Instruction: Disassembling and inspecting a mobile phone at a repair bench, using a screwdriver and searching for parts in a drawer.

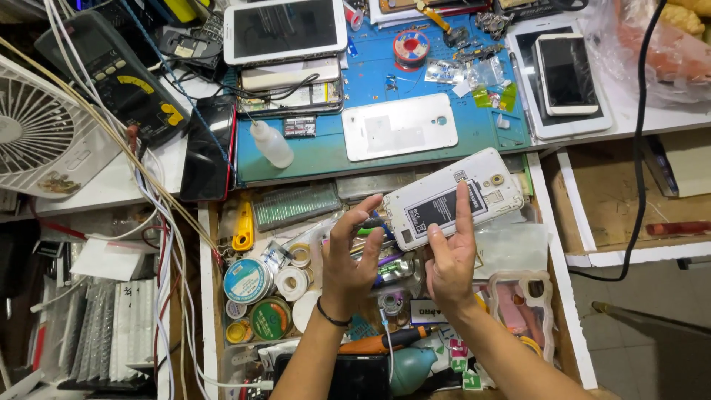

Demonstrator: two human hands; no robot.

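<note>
**Head view: an opened white phone held over the parts drawer**

Head camera showed both hands raised over an open drawer (209, 296) crowded with solder spools, tape rolls and tools. Nearest the body, below the wrists, lay an orange-handled tool (374, 343) and a teal rubber blower (412, 368). The left hand (352, 259), a dark band at its wrist, had its fingers spread loosely, the fingertips reaching the phone's lower left corner; whether they truly gripped it could not be told. The right hand (450, 255) supported the white smartphone (452, 198) from beneath, its index finger laid flat across the exposed battery (443, 206).

The phone sat tilted between the two hands, back cover off, showing a dark battery in a white frame and a round camera lens toward its far end. By judgement, the step in hand was work on the opened back, probably at the battery; any next move would call for a steady hold with one hand and a fingertip at the battery's edge.

Beyond the grip, on a blue work mat (489, 118), lay the white back cover (400, 126), a small squeeze bottle (271, 144), and farther still a white tablet (285, 30).
</note>
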